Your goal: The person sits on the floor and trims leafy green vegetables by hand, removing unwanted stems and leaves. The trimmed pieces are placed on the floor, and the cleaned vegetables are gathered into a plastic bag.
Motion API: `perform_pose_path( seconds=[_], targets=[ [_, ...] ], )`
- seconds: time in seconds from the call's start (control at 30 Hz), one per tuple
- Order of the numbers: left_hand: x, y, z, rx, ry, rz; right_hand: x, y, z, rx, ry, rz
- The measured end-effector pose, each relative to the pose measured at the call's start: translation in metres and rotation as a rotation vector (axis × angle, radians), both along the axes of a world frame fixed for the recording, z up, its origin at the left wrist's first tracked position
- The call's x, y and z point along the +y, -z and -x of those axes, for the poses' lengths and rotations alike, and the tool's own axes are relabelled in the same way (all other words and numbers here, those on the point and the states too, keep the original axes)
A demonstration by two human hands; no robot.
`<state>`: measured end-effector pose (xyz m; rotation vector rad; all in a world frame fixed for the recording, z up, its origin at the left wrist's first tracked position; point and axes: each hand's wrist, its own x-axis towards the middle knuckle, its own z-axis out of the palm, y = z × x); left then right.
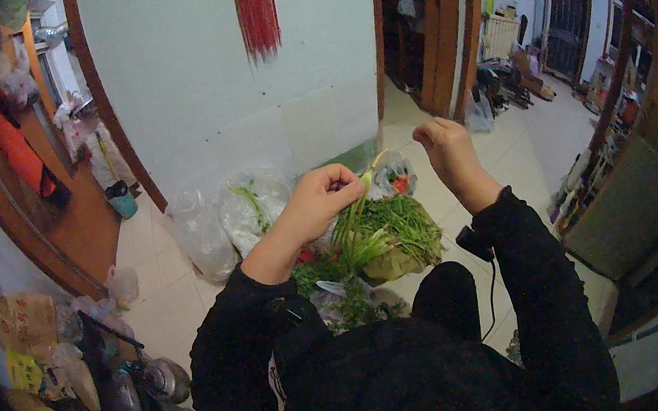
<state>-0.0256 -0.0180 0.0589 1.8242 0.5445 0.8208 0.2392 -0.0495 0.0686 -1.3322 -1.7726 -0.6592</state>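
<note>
My left hand [322,201] pinches the pale base of a leafy green stalk [367,182], whose long green stems hang down towards the heap below. From its base a thin yellowish strand curves up to the right. Raised to the right of it, my right hand [444,139] has its thumb and fingertips together; something thin and pale shows at their tips, too small to identify. Beneath both hands lies a pile of green stalks [409,223] on a yellowish bag or wrapping. Leafy greens [354,305] rest in a plastic bag nearer to me.
Clear plastic bags [202,234] stand by the wall, one with a green sprig [252,203]. A small bag with something red [401,183] lies beyond the pile. Bags and metal pots [164,377] crowd the lower left. A black cable [494,302] hangs by my right sleeve.
</note>
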Motion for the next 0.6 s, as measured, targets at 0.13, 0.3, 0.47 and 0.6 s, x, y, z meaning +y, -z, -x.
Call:
perform_pose_path(
  seconds=[0.13,0.3,0.47,0.6],
  targets=[
    [0.003,0.001,-0.002,-0.076,-0.044,-0.004,-0.009,0.007,0.008,0.012,-0.227,0.661],
    [-0.003,0.001,-0.007,-0.081,-0.086,-0.026,-0.016,0.003,0.029,0.375,-0.441,0.718],
    [-0.004,-0.002,-0.018,-0.088,-0.08,-0.054,-0.02,-0.012,0.046,0.82,-0.59,0.847],
    [0.004,0.002,-0.021,-0.106,-0.019,-0.027,-0.018,-0.019,0.052,0.832,-0.648,0.802]
  ],
)
